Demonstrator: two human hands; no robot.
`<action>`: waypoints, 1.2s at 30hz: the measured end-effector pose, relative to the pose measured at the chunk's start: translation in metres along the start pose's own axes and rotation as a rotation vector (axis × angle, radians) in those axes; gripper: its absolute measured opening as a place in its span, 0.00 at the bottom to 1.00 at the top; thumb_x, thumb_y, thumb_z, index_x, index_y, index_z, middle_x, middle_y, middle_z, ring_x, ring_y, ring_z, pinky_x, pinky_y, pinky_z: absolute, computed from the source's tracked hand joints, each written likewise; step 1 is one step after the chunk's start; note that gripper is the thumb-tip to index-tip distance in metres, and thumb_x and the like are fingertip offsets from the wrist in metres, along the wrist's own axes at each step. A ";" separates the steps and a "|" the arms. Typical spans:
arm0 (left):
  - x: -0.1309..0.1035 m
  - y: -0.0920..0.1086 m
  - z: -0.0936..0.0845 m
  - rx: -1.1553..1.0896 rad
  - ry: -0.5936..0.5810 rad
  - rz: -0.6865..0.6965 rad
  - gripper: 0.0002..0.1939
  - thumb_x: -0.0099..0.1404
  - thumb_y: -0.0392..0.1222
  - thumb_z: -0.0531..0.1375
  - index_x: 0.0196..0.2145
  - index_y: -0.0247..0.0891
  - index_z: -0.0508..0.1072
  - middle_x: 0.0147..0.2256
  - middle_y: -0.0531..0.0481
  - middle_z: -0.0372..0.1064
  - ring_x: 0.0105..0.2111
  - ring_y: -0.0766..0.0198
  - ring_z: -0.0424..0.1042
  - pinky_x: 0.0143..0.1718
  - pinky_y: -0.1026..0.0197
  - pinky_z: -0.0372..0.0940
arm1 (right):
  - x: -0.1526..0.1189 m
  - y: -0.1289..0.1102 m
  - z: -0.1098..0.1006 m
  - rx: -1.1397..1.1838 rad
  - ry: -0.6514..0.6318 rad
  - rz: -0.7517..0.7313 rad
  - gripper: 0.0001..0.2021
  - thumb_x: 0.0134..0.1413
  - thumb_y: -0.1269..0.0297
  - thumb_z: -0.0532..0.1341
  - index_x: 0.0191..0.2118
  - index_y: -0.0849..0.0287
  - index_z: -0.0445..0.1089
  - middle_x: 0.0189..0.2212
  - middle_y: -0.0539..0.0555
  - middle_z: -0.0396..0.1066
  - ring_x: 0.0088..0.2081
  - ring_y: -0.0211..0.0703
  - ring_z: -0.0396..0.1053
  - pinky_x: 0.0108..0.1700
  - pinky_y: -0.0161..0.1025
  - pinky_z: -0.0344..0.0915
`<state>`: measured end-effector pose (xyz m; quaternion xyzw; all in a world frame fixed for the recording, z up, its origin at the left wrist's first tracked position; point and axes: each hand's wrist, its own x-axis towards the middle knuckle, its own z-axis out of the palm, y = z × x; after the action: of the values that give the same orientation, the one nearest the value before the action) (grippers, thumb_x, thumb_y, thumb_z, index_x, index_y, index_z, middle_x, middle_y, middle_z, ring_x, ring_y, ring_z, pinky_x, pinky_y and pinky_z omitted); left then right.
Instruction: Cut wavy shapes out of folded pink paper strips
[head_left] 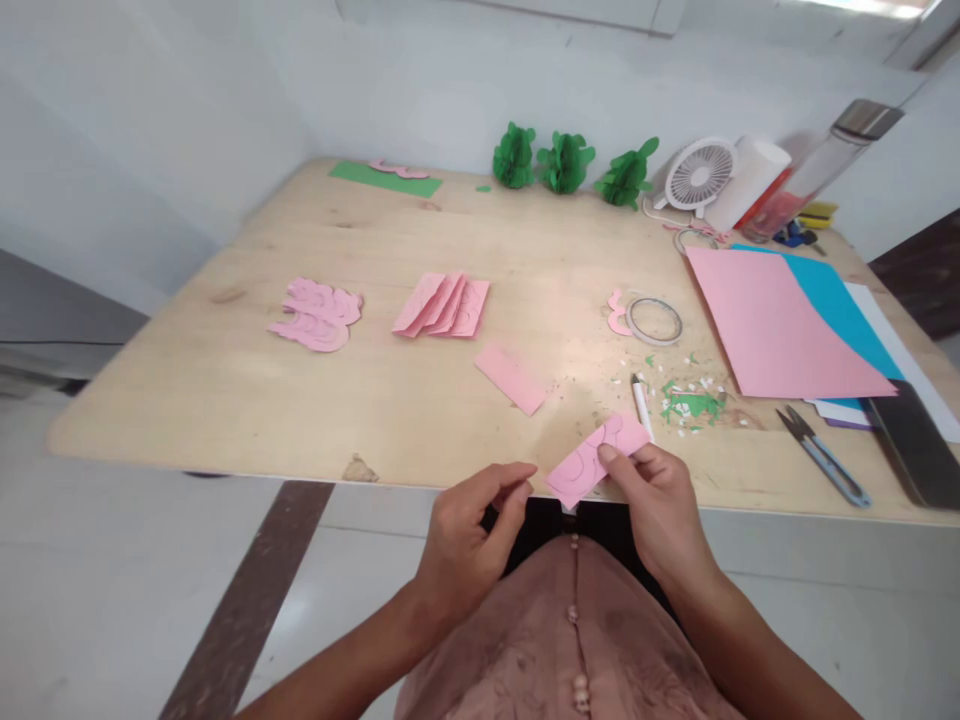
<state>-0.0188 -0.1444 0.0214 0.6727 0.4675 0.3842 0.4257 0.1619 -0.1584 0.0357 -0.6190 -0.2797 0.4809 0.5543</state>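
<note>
My right hand (664, 510) pinches a folded pink paper strip (581, 470) between thumb and fingers, above the table's front edge. Curved outlines are drawn on this strip. Just left of it is my left hand (476, 525), loosely curled, thumb and index tips slightly apart, with nothing visible in it. Beyond the hands lies a plain pink paper rectangle (511, 378). Farther back rest folded pink strips (442, 305) with drawn curves, and to their left a pile of wavy pink cutouts (319, 313). A white pen (641, 405) lies partly behind the held strip.
Thread snips (825, 457) and a dark phone (919, 450) lie at right by pink sheets (791, 325). Tape (654, 321) sits near paper scraps (691, 402). Green paper shapes (566, 163), a small fan (701, 175) and a bottle (821, 170) stand along the wall.
</note>
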 end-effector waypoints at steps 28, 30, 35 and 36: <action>0.097 -0.033 -0.031 0.813 -0.316 0.878 0.12 0.71 0.32 0.49 0.40 0.34 0.72 0.40 0.42 0.74 0.43 0.57 0.72 0.41 0.55 0.68 | 0.044 -0.001 0.009 -0.243 -0.202 -0.053 0.13 0.40 0.58 0.69 0.16 0.57 0.69 0.14 0.46 0.66 0.21 0.40 0.65 0.21 0.34 0.61; 0.105 -0.034 -0.029 0.845 -0.321 0.878 0.12 0.71 0.32 0.48 0.41 0.34 0.72 0.42 0.42 0.73 0.46 0.56 0.71 0.42 0.55 0.68 | 0.046 -0.001 0.009 -0.236 -0.208 -0.036 0.12 0.39 0.59 0.69 0.16 0.57 0.69 0.13 0.46 0.66 0.21 0.40 0.65 0.21 0.34 0.61; 0.120 -0.040 -0.027 0.846 -0.308 0.886 0.12 0.71 0.33 0.49 0.42 0.33 0.72 0.43 0.41 0.73 0.47 0.54 0.70 0.45 0.53 0.66 | 0.052 -0.005 0.010 -0.242 -0.280 0.048 0.10 0.40 0.62 0.69 0.16 0.58 0.70 0.15 0.46 0.68 0.21 0.38 0.65 0.21 0.33 0.59; 0.121 -0.041 -0.028 0.833 -0.315 0.899 0.11 0.71 0.35 0.50 0.42 0.33 0.72 0.43 0.42 0.73 0.47 0.54 0.70 0.45 0.52 0.65 | 0.053 -0.005 0.010 -0.240 -0.293 0.054 0.10 0.40 0.63 0.68 0.16 0.58 0.70 0.16 0.46 0.68 0.21 0.38 0.65 0.22 0.33 0.60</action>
<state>-0.0243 -0.0141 0.0075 0.9611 0.1813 0.2079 -0.0110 0.1742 -0.1064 0.0263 -0.6113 -0.3961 0.5439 0.4167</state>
